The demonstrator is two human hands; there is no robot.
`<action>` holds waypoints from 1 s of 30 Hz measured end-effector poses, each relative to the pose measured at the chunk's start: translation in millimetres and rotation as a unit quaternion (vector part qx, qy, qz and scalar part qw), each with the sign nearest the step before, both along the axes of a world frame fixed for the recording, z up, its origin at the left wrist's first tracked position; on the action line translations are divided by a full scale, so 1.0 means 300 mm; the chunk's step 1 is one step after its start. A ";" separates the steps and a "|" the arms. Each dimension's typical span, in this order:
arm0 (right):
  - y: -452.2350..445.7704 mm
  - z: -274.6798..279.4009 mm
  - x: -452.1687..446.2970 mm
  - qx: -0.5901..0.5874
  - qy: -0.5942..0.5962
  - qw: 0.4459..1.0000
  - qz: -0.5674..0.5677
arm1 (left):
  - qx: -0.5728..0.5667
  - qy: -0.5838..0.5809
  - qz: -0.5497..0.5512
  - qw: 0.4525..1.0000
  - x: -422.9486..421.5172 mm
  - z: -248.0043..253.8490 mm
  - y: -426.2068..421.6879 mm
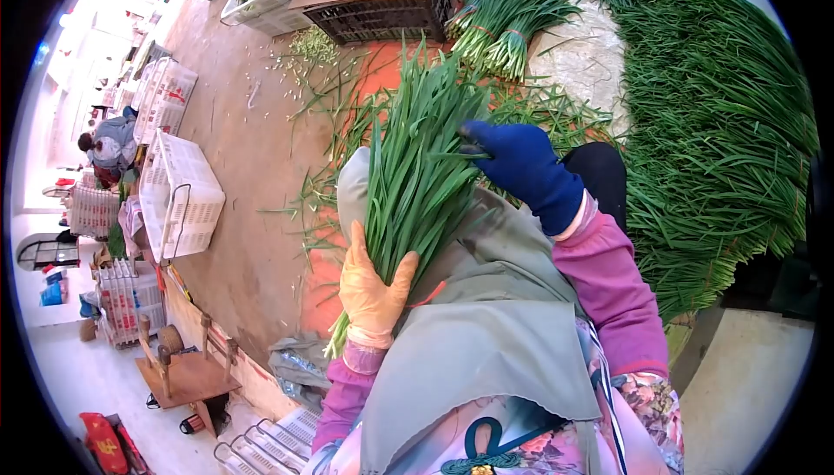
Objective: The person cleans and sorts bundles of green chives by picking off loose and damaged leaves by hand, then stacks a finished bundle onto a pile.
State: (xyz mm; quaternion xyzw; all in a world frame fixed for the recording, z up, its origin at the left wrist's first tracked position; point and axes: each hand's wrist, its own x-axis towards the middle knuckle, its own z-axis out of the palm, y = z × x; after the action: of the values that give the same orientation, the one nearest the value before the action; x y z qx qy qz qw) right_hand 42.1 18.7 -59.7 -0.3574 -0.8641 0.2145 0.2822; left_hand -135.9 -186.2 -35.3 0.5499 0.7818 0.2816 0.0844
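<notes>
A thick bunch of long green leaves (417, 154) lies slanting over my lap, its pale stem ends at the lower left. My left hand (373, 288), in a yellowish glove, is wrapped round the lower part of the bunch, thumb on top. At the bunch's right side is my right hand (517, 158) in a dark blue glove. Its fingers are bent together at a few leaves that stick out sideways. A grey apron (486, 362) covers my lap under the bunch.
A large heap of green leaves (712, 128) fills the right side. Tied bunches (512, 28) lie ahead beside a wooden board on a black crate (382, 15). White baskets (187, 201) and an upturned stool (187, 375) stand left. Another person (113, 145) is far left.
</notes>
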 end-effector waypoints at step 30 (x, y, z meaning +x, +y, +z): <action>0.121 -0.137 0.057 0.051 0.012 0.987 -0.150 | -0.024 0.030 0.003 0.999 0.007 -0.017 -0.002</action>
State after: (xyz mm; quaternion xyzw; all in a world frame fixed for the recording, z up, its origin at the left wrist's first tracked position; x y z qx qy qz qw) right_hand 59.2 54.9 -100.8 -0.4655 -0.8072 0.1291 0.3393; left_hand -133.8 -186.7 -40.4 0.5539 0.7920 0.2458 0.0733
